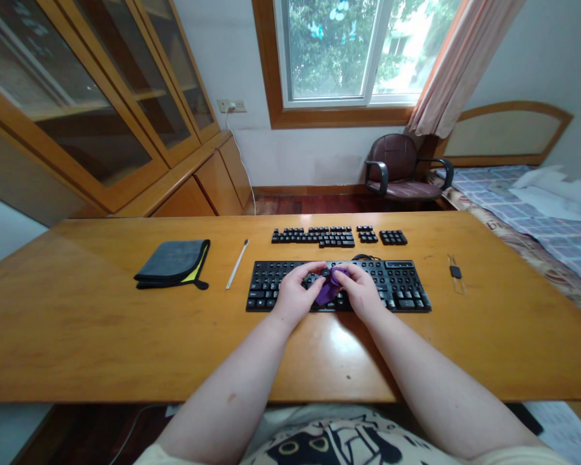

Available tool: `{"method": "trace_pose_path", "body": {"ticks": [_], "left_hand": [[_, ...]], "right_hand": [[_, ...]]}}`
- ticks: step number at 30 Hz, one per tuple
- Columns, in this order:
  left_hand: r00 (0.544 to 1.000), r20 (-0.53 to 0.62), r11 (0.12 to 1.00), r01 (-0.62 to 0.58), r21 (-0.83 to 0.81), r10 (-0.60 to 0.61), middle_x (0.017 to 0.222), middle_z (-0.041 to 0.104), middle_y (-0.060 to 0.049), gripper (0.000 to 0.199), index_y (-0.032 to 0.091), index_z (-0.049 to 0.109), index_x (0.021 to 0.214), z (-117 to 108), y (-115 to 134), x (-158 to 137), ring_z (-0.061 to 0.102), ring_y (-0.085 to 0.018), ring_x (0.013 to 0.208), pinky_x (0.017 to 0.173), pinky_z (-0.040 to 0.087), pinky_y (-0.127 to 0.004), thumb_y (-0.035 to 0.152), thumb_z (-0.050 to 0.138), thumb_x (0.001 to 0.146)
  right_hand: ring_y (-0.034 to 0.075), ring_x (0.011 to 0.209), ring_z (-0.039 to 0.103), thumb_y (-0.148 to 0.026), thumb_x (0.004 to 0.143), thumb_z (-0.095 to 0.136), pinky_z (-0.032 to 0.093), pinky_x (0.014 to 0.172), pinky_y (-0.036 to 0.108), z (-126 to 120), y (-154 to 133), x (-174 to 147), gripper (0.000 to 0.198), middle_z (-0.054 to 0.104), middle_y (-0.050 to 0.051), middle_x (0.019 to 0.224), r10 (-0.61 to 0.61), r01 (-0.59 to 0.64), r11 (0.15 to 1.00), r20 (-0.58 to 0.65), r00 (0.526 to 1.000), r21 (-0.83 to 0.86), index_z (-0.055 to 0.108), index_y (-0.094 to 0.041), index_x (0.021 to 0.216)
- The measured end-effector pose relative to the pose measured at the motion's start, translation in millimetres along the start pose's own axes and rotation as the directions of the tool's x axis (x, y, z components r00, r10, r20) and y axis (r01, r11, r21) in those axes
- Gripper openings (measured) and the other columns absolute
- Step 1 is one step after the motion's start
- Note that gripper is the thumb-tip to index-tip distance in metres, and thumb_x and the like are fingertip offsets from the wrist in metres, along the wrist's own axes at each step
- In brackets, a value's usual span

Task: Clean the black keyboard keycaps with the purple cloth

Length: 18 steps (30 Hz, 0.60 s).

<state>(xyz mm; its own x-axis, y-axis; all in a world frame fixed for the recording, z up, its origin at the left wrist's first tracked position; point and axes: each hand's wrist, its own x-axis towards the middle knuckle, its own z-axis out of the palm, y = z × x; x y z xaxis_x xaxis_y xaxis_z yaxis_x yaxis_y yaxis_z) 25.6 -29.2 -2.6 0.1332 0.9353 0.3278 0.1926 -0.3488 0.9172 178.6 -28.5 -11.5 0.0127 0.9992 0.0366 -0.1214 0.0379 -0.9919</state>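
My left hand [297, 292] is closed in a pinch on a small black keycap [325, 272], partly hidden by the fingers. Beside it my right hand [361, 289] grips a bunched purple cloth [327, 294], which touches the keycap and hangs below it. Both hands are over the middle of a black keyboard [266, 284], whose centre they cover. Many of the keyboard's keys look stripped of their caps. Behind it, loose black keycaps [336, 237] lie in rows and blocks laid out like a keyboard.
Left of the keyboard lie a white brush with a dark tip [237, 263] and a folded grey cloth [172, 263] with yellow lining. A wire keycap puller [456, 272] rests on the right of the wooden desk [101, 349]. Beyond stands a chair [401, 168].
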Motion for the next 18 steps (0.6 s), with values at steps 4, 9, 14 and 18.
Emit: {"method": "trace_pose_path", "body": {"ticks": [4,9,14,18], "left_hand": [[0.999,0.026,0.995,-0.033,0.09,0.031,0.106,0.066,-0.004,0.029,0.022,0.064,0.106,-3.0,3.0,0.0,0.061,-0.017,0.098,0.093,0.046,-0.034,0.016,0.056,0.079],[0.998,0.045,0.993,-0.059,0.105,0.054,0.107,0.066,-0.004,0.032,0.023,0.062,0.109,-3.9,4.1,0.5,0.06,-0.017,0.099,0.094,0.045,-0.034,0.018,0.059,0.078],[0.997,0.045,0.994,-0.067,0.085,0.064,0.106,0.066,-0.005,0.035,0.023,0.062,0.109,-3.9,3.9,1.1,0.06,-0.018,0.098,0.093,0.046,-0.036,0.022,0.065,0.074],[0.996,0.057,0.992,-0.072,0.099,0.066,0.104,0.066,-0.005,0.034,0.023,0.063,0.108,-5.1,5.1,1.5,0.06,-0.018,0.096,0.091,0.046,-0.036,0.022,0.066,0.074]], "right_hand": [[0.012,0.053,0.053,-0.037,0.07,0.066,0.046,0.052,0.025,-0.8,-0.3,0.1,0.021,0.06,-0.002,0.064,-0.011,0.012,1.0,0.023,1.0,-0.024,0.064,-0.018,0.079],[0.012,0.053,0.052,-0.035,0.07,0.066,0.045,0.052,0.025,-0.4,1.2,0.2,0.019,0.059,-0.002,0.064,0.005,-0.003,1.0,0.064,0.998,-0.03,0.063,-0.019,0.079],[0.012,0.054,0.052,-0.034,0.07,0.066,0.045,0.052,0.025,-0.1,2.6,-0.6,0.018,0.059,-0.002,0.065,0.018,-0.013,0.999,0.087,0.996,-0.049,0.063,-0.019,0.079],[0.011,0.053,0.051,-0.033,0.071,0.064,0.044,0.052,0.025,-0.2,0.9,-1.3,0.017,0.058,-0.002,0.064,0.012,-0.004,0.997,0.106,0.994,-0.076,0.062,-0.019,0.079]]}}
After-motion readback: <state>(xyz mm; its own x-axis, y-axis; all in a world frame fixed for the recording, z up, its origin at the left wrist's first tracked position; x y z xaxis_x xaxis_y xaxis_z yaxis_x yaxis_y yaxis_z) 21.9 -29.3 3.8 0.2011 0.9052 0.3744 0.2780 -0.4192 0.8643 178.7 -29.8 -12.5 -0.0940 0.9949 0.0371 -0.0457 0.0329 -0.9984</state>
